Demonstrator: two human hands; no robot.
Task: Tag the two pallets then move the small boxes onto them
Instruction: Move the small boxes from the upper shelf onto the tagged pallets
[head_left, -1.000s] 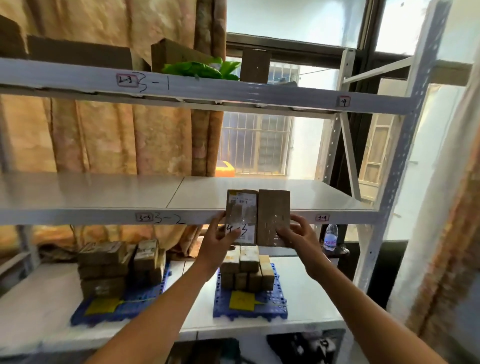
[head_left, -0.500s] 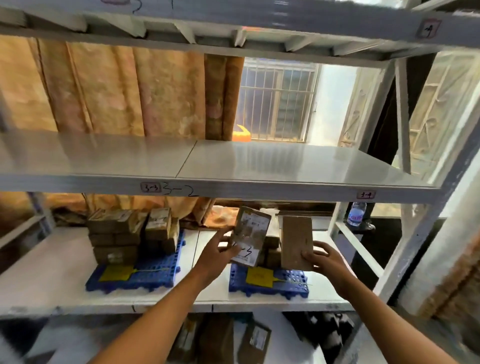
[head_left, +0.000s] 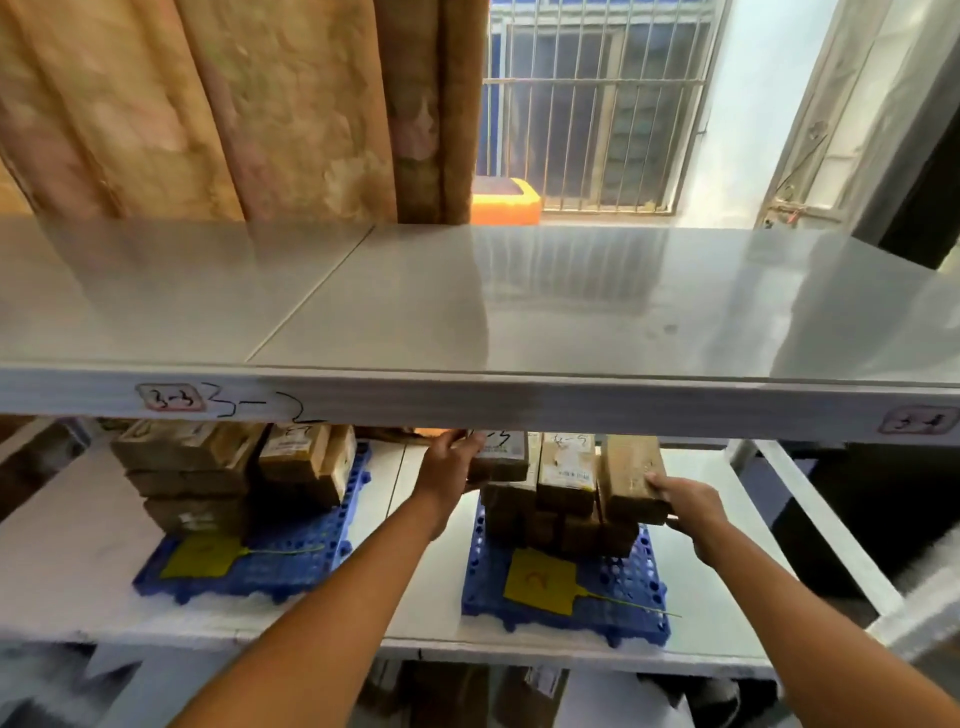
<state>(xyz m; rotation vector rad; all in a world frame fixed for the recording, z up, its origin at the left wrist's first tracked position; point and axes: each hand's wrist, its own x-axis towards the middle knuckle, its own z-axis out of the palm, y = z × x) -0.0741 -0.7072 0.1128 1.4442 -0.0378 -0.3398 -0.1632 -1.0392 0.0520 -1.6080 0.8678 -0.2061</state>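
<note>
Both hands have come down from the level of the middle shelf (head_left: 519, 312) since a second ago, and the two boxes they carried now sit at the stack on the right pallet (head_left: 566, 603).

Left hand (head_left: 452, 467): fingers curled round the left end of the labelled box (head_left: 501, 457), which lies on top of the stack's left side. Whether it is fully set down I cannot tell.

Right hand (head_left: 685, 504): fingers pinch the near right corner of the plain box (head_left: 631, 478), which rests against the right side of the stack, apparently seated on the boxes beneath.

Between the two hands: a third top box with a handwritten mark, and below it a lower layer of small boxes (head_left: 566, 525) on the blue pallet.

Near side of the hands: a yellow tag (head_left: 540, 582) lies on the right pallet, its tie trailing to the right. Left of the left hand, well apart: the left pallet (head_left: 260, 566) with its own yellow tag (head_left: 202, 556) and a stack of boxes (head_left: 228, 473).

Progress, judged: tagging looks done, since both pallets carry a tag. Both pallets are loaded. The middle shelf shows no boxes, so these two may be among the last; the rest of the rack is out of view, so remaining stock is unknown. Left to do here: release both boxes and square them up.
</note>
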